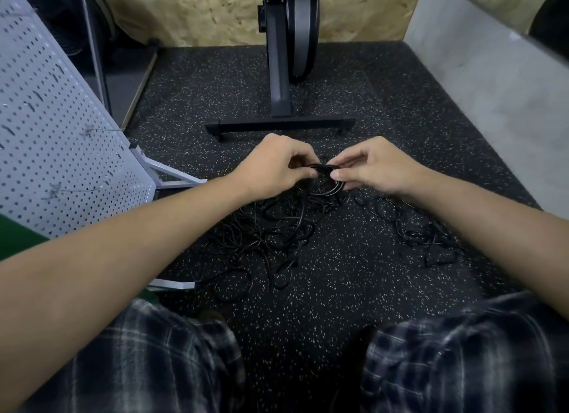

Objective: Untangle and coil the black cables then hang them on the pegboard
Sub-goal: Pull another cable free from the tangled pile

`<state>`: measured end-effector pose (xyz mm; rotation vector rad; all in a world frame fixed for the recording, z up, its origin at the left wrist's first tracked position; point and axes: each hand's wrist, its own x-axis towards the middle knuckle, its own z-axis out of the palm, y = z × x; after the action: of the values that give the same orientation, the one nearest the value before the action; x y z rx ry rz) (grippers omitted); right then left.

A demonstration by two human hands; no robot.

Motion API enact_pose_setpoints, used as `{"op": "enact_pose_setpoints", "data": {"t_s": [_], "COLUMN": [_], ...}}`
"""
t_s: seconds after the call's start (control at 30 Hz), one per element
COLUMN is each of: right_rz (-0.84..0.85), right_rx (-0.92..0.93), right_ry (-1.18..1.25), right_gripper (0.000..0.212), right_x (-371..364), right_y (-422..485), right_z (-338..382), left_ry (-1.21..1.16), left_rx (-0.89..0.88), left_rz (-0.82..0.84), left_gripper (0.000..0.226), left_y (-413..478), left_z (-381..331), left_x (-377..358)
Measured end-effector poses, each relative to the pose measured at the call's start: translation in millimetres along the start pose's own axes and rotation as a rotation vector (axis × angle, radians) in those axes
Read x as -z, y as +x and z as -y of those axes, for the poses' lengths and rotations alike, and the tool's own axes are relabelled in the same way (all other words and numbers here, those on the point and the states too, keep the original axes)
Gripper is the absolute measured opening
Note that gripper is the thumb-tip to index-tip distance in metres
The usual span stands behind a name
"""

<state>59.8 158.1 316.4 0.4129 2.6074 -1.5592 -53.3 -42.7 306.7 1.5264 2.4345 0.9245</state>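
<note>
Far left: white perforated metal pegboard (61, 135), tilted in the frame, propped on a white metal foot (172, 178) that sits on the floor. Couple of thin wire hooks (101, 130) poking out of the board. Bit of dark green sleeve (15, 234) at the edge just under it.

Moving right: left hand (274, 163), fingers curled, thumb and fingertips pinching the left side of a small coil of black cable (323, 167).

Below that hand, nearer the camera: big messy tangle of black cables (268, 234), sprawled on the black rubber floor with pale speckles (338, 289). Loops going every which way, with strands running up toward the coil.

Behind the hands: black metal stand with a grey wheel (286, 74), flat crossbar base on the floor, chipboard wall (200, 9) at the back.

Dead centre between the two hands: that coil, a few tight turns, low over the top end of the pile. Touching the floor or not, can't tell.

Right hand (378, 166): same deal, fingers curled, thumb and forefinger clamped on the right side of the coil. So both hands closed on the one coil, nearly touching each other.

Further right: smaller tangle of thin black cable (425, 237) on the floor, just past the right forearm. Joined to the big pile or separate, hard to say.

Far right: pale grey concrete wall (492, 89).

Along the bottom: knees in dark plaid fabric (154, 366), one on each side.
</note>
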Motion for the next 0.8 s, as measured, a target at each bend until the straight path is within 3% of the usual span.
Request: {"op": "enact_pose_setpoints", "data": {"t_s": [0.07,0.37,0.5,0.67,0.8], "right_rz": [-0.031,-0.280,-0.356,-0.349,-0.246], "right_rx": [-0.015,-0.181,-0.311,-0.430,-0.270], "right_ry": [0.024,0.084,0.223,0.353,0.333], "right_gripper": [0.017,0.020,0.015,0.011,0.021], "right_x": [-1.9,3.4,9.7,14.7,9.1], "right_y": [1.1,14.6,15.4,13.1,5.3], "right_z": [-0.3,-5.2,0.2,2.7,1.3], "left_ry": [-0.038,-0.295,-0.406,-0.641,-0.745], "left_rx": [0.042,0.332,0.354,0.399,0.510], "left_rz": [-0.046,-0.161,-0.177,-0.157,-0.113], "left_gripper": [0.001,0.013,0.010,0.009,0.014], "left_y": [2.1,4.6,7.1,6.7,5.8], "left_z": [3.4,18.4,18.8,18.7,19.5], "left_x": [0.0,-2.6,-5.3,-7.4,-7.5]}}
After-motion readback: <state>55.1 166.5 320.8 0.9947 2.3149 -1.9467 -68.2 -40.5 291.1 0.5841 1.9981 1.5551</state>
